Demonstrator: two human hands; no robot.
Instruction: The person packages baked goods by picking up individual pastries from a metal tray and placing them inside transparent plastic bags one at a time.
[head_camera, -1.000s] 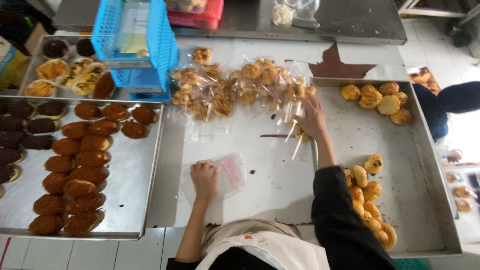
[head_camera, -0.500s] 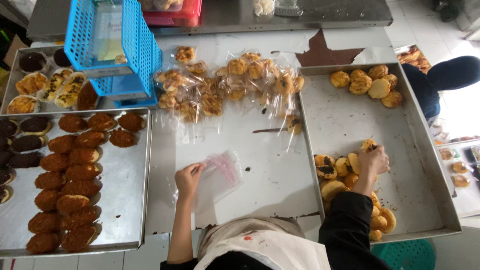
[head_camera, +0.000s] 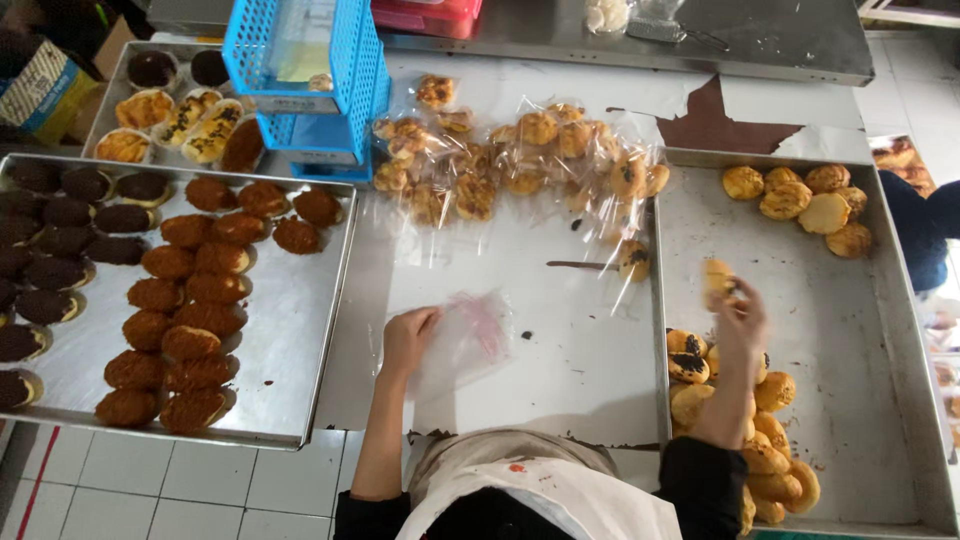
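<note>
Head view is looking straight down on a white desk (head_camera: 560, 340) that is filling most of the frame, its near edge running just in front of the person's chest and its far edge meeting a steel shelf (head_camera: 780, 40). Bare desk is lying open only in the middle strip between two big trays. On the left, a steel tray (head_camera: 290, 330) is overhanging a tiled floor (head_camera: 150, 490) and carrying rows of brown and dark buns; its right rim is sitting near the left hand. On the right, a second steel tray (head_camera: 860, 340) is holding golden pastries in a far cluster and a near pile, with open metal between them. A blue plastic basket (head_camera: 300, 60) is standing at the far left, beside a smaller tray of mixed pastries (head_camera: 170, 120). A heap of bagged pastries (head_camera: 520, 170) is spreading across the far middle, crowding the desk there. The left hand (head_camera: 408, 338) is lying on the desk with fingers curled, pinching the edge of a clear plastic bag (head_camera: 470, 335) that is lying flat on the open strip. The right hand (head_camera: 738, 315) is hovering over the right tray, fingers pressed around a golden pastry (head_camera: 718, 277) lifted clear of the pile below.
</note>
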